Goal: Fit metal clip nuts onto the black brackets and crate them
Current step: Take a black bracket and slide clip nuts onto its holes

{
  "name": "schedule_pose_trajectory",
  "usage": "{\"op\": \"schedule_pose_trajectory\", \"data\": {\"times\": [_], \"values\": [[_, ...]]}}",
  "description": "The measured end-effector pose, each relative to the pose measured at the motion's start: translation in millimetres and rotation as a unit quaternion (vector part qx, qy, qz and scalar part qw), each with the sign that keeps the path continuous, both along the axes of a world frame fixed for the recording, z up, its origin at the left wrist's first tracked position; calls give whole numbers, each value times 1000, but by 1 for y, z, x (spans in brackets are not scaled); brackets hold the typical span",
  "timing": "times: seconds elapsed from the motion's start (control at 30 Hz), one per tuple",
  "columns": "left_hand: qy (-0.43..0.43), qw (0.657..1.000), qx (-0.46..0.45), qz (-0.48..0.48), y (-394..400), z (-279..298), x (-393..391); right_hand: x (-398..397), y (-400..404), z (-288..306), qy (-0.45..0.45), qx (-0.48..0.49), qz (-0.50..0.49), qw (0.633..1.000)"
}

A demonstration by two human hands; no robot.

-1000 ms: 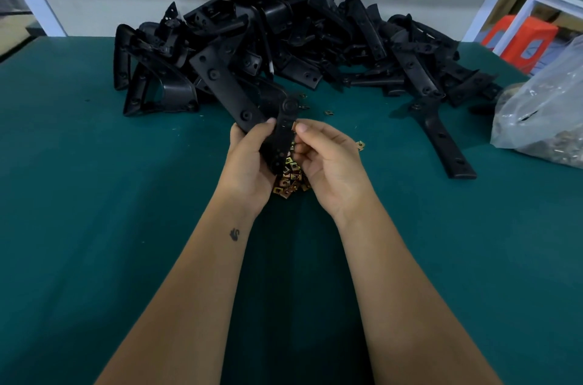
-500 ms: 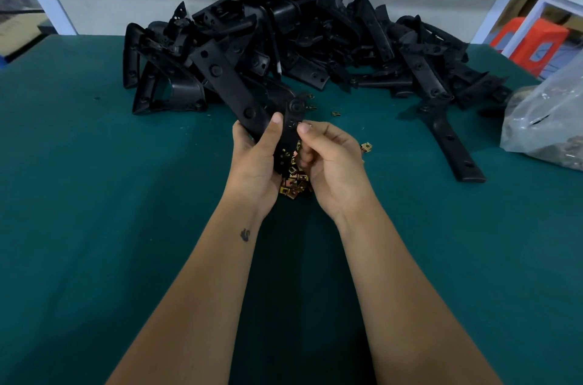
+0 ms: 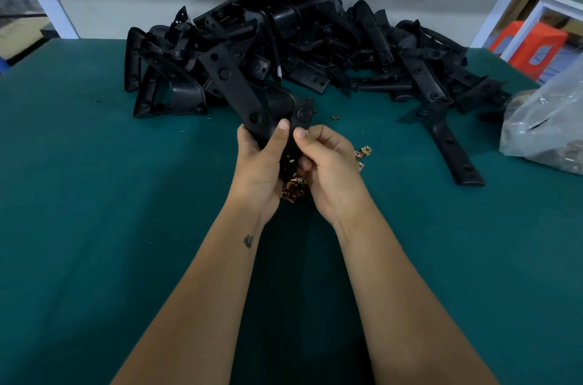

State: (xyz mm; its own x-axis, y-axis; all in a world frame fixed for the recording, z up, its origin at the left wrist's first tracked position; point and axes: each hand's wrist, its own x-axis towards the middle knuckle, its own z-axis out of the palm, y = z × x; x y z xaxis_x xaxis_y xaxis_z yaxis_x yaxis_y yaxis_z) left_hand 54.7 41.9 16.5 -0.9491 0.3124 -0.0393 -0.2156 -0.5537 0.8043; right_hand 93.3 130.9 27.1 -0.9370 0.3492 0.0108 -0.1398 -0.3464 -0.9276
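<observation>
A black bracket stands upright between my two hands above the green table. My left hand grips its lower part, thumb up along the front. My right hand curls against the bracket's right edge, thumb and fingertips pinched there; whether a clip nut is between them is hidden. Below the hands lies a small heap of brass-coloured clip nuts, with a few more clip nuts to the right. A big pile of black brackets fills the back of the table.
A single long bracket lies to the right of the hands. A clear plastic bag sits at the right edge. An orange stool and a white frame stand beyond the table. The green tabletop stretches to the left.
Both hands stay on the bracket with only small finger shifts. The view has drifted slightly, so the pile and hands sit a little further right.
</observation>
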Motion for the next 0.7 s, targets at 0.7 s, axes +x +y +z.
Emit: {"op": "schedule_pose_trajectory", "data": {"times": [0.7], "values": [[-136, 983, 106, 68, -10, -6, -28, -91, 65, -3, -192, 537, 16, 821]]}}
